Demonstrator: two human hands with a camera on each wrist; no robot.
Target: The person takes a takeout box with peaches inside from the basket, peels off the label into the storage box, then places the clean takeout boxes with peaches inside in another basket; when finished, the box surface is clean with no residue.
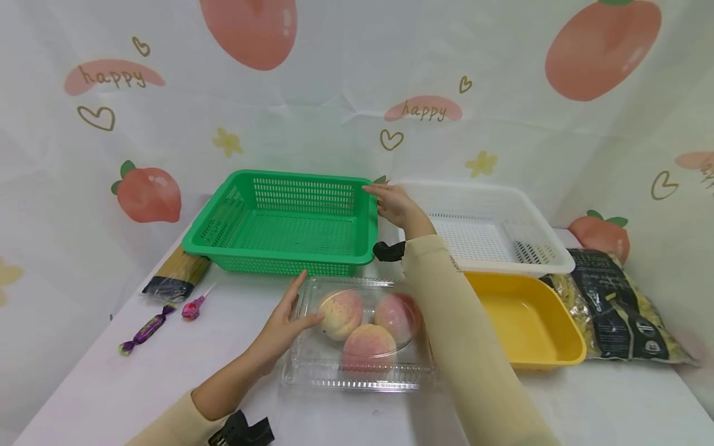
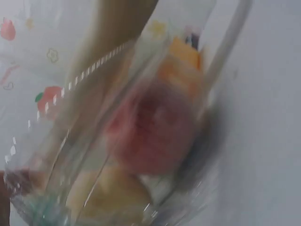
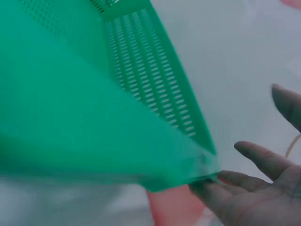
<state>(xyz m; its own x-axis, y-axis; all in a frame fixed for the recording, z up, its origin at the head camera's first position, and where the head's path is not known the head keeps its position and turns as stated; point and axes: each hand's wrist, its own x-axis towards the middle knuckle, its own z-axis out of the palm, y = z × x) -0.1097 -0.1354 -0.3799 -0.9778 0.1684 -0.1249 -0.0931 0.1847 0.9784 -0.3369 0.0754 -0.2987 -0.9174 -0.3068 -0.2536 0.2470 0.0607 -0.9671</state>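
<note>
Nearest in, the left hand [image 1: 281, 331] lies flat, fingers straight, against the left side of the clear clamshell [image 1: 357, 371] holding three peaches [image 1: 369, 344]. Further back, the right hand [image 1: 393, 203] is open too, fingertips touching the far right corner of the green basket [image 1: 281, 248]. Risk, to my eye: nothing is actually gripped, so a shove could skid the slick clamshell or tip the basket.

Bright, even, soft-shadowed light; sharp head view with bowed edges; blurred wrist views.
</note>
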